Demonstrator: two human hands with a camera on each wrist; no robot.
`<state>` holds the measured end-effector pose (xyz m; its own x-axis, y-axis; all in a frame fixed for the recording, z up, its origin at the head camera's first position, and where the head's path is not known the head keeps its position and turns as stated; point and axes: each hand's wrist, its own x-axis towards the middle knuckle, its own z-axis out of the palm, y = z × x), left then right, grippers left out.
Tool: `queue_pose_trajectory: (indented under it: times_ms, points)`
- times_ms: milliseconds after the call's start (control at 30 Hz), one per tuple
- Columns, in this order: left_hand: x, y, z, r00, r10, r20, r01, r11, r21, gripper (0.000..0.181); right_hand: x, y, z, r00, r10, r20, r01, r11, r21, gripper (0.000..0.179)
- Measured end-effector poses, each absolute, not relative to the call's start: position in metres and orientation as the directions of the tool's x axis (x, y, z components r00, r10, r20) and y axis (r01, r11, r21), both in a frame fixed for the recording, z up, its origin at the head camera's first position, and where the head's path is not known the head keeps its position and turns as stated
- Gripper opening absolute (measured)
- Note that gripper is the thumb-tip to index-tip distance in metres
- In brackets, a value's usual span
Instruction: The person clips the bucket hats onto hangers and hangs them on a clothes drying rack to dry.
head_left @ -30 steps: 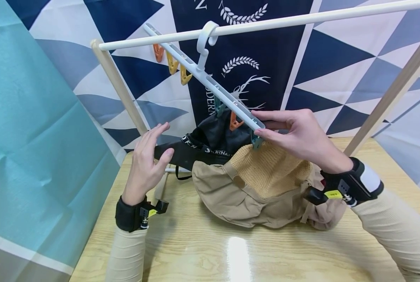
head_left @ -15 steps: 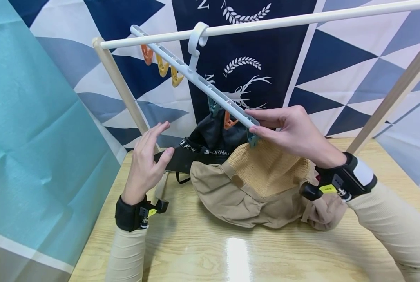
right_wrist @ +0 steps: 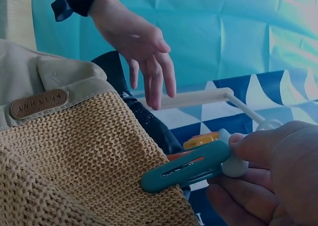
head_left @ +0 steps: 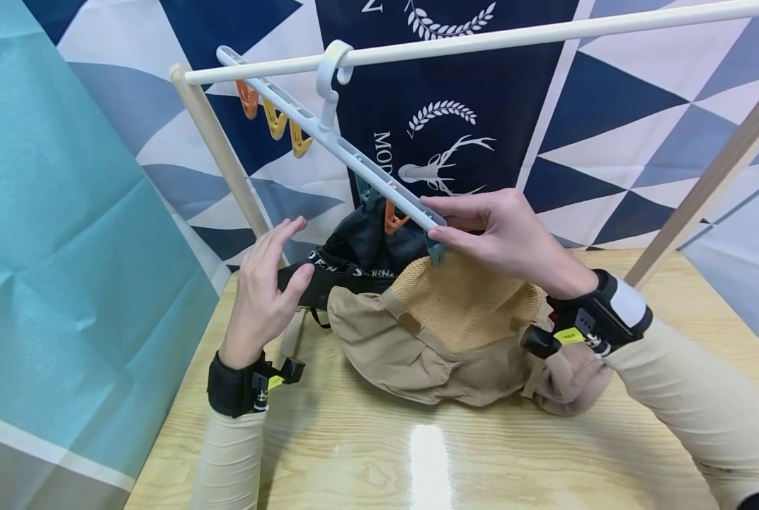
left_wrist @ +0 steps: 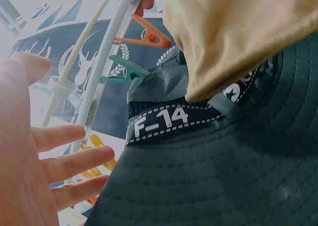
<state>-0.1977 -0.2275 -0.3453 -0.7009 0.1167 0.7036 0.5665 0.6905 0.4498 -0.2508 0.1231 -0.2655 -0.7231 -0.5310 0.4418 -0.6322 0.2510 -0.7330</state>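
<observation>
A pale clip hanger [head_left: 347,152] hooks over the white rod, tilted with its near end low. My right hand [head_left: 510,237] pinches that near end between thumb and fingers. A teal clip [right_wrist: 186,165] beside those fingers bites the woven crown of a tan hat [head_left: 475,304], whose fabric brim reaches the tabletop. Behind it, another teal clip [left_wrist: 124,70] holds a black hat [left_wrist: 189,171] with white lettering on its band. My left hand [head_left: 261,294], fingers spread and holding nothing, is beside the black hat's brim; whether it touches is unclear.
The white rod [head_left: 520,41] crosses overhead on wooden posts [head_left: 217,149]. Orange and yellow clips [head_left: 274,119] hang at the hanger's far end. A patterned cloth [head_left: 609,142] backs the wooden table [head_left: 354,453]; a teal cloth [head_left: 86,248] hangs at left.
The hanger's hook has slid left along the rod. My right hand has moved left with the hanger's end, and both hats have shifted left too. My left hand stays in place.
</observation>
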Motion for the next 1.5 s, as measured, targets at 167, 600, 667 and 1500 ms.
queue_pose_trajectory:
  times_ms: [167,600,667,1500]
  points:
    - [-0.199,-0.226,-0.344,-0.698,0.107,0.708,0.561,0.697,0.447,0.084,-0.253,0.115,-0.267,-0.709,-0.533,0.461,-0.635,0.199,-0.747,0.043]
    - [-0.2,-0.221,-0.342,-0.701,0.1,0.706,0.555,0.698,0.452,0.087,-0.254,0.098,-0.265,-0.718,-0.546,0.431,-0.606,0.186,-0.774,0.043]
    - [-0.2,-0.22,-0.342,-0.702,0.1,0.705,0.554,0.699,0.452,0.088,-0.255,0.096,-0.266,-0.717,-0.55,0.428,-0.602,0.18,-0.778,0.044]
    - [-0.203,-0.217,-0.352,-0.697,0.102,0.71,0.547,0.715,0.435,0.085,-0.264,0.177,-0.285,-0.768,-0.489,0.414,-0.613,0.373,-0.696,0.052]
